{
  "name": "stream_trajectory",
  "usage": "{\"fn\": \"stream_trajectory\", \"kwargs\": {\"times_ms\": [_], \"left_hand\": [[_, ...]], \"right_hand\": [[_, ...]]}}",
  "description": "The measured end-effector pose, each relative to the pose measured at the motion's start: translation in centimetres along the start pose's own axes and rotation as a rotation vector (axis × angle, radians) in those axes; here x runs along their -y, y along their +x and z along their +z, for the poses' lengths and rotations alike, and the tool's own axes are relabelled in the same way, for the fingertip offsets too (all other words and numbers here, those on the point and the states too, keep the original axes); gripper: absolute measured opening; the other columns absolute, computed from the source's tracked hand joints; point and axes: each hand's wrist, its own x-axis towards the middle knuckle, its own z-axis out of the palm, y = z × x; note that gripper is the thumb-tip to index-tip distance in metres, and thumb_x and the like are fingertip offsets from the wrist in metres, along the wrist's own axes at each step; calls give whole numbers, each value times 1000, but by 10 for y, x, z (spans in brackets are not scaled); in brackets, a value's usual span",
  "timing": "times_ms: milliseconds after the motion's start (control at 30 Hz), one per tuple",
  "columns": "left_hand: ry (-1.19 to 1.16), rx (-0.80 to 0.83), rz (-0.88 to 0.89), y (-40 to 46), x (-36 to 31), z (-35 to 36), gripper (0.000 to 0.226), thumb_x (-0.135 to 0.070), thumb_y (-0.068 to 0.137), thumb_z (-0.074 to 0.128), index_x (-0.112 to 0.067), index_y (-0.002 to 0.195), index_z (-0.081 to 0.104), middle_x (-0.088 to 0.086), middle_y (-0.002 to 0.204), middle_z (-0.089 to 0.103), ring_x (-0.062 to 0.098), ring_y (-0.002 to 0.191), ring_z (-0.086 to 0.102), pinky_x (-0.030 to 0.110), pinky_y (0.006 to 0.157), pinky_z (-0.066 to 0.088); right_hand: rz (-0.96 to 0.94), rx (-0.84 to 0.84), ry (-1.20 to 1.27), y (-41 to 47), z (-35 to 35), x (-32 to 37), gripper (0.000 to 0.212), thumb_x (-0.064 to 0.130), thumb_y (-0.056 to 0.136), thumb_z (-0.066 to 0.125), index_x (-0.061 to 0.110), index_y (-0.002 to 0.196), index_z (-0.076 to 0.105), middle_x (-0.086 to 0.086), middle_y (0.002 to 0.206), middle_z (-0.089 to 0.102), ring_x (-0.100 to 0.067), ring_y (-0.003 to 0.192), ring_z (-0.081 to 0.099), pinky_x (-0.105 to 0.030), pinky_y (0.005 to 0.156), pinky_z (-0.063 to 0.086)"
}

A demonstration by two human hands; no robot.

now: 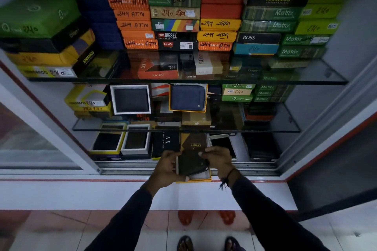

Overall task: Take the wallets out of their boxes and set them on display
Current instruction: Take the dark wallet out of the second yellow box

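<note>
A dark wallet lies in an open yellow-edged box at the cabinet's front sill. My left hand grips the box's left side. My right hand pinches the wallet's upper right corner. Behind them lies the brown box lid. On the bottom shelf two dark wallets sit in open boxes. On the middle shelf stand a black wallet in a white box and a blue zip wallet in an orange box.
Stacks of closed coloured wallet boxes fill the top glass shelf and both sides of the shelf under it. A black box and a phone lie beside the lid. The sliding-door track runs along the sill.
</note>
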Motion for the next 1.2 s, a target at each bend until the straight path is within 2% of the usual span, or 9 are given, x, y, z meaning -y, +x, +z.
{"fn": "stream_trajectory", "kwargs": {"times_ms": [167, 300, 400, 467, 533, 733, 867, 1033, 1200], "left_hand": [[-212, 30, 15, -12, -33, -15, 89, -30, 52, 98, -28, 134, 62, 4, 130, 60, 24, 117, 61, 35, 93, 60], [-460, 134, -19, -24, -47, -17, 73, -28, 62, 90, -21, 131, 66, 11, 123, 74, 27, 120, 67, 44, 104, 53], [-604, 263, -21, -30, -54, -8, 69, -27, 70, 86, -10, 133, 64, 15, 132, 69, 28, 127, 63, 41, 110, 48], [-688, 293, -21, -31, -57, -4, 78, -32, 69, 89, -3, 135, 60, 20, 136, 66, 31, 129, 61, 41, 112, 47], [-726, 306, -5, -31, -57, -4, 82, -33, 68, 91, 1, 136, 59, 24, 136, 64, 33, 129, 61, 42, 111, 48], [-849, 104, -59, -33, -43, -14, 77, -29, 56, 98, -5, 124, 69, 27, 128, 68, 33, 106, 72, 35, 90, 62], [-787, -103, -139, -33, -30, -4, 49, -11, 68, 88, -16, 115, 74, 19, 123, 73, 37, 117, 68, 41, 96, 58], [-727, -213, -146, -31, -40, 27, 50, -13, 66, 92, -16, 113, 76, 18, 121, 71, 33, 113, 67, 44, 94, 53], [-751, -174, -159, -30, -38, 35, 43, 11, 82, 71, -9, 121, 70, 20, 117, 73, 40, 107, 69, 40, 79, 60]], "right_hand": [[197, 309, 253, -6, -48, 11, 39, 12, 85, 72, -5, 119, 63, -24, 120, 68, -33, 105, 67, -31, 73, 58], [273, 412, 479, -23, -63, 5, 31, 31, 93, 61, 7, 113, 65, -17, 116, 68, -30, 111, 62, -36, 85, 54], [286, 606, 598, -34, -56, 0, 37, 23, 72, 83, 7, 104, 74, -19, 108, 72, -34, 103, 67, -39, 84, 60], [268, 594, 602, -36, -48, -3, 14, 6, 81, 71, 7, 93, 78, -16, 97, 75, -27, 88, 71, -30, 72, 62], [237, 530, 556, -34, -46, -2, 23, -1, 93, 53, 6, 93, 76, -14, 93, 74, -23, 83, 70, -26, 68, 60], [39, 355, 536, -22, -60, 5, 13, 10, 90, 62, 4, 96, 72, -9, 84, 68, -18, 76, 64, -23, 64, 57], [-164, 153, 306, -39, -51, 14, 14, 13, 87, 69, 2, 94, 74, -8, 81, 71, -20, 80, 64, -25, 71, 57], [-686, 25, -365, -80, -1, 10, 12, 17, 90, 65, 13, 87, 76, 15, 80, 66, 8, 72, 59, -5, 69, 44], [-840, 26, -593, -94, 12, -1, 17, 20, 90, 60, 19, 93, 76, 2, 102, 70, -8, 90, 63, -14, 81, 45]]}}
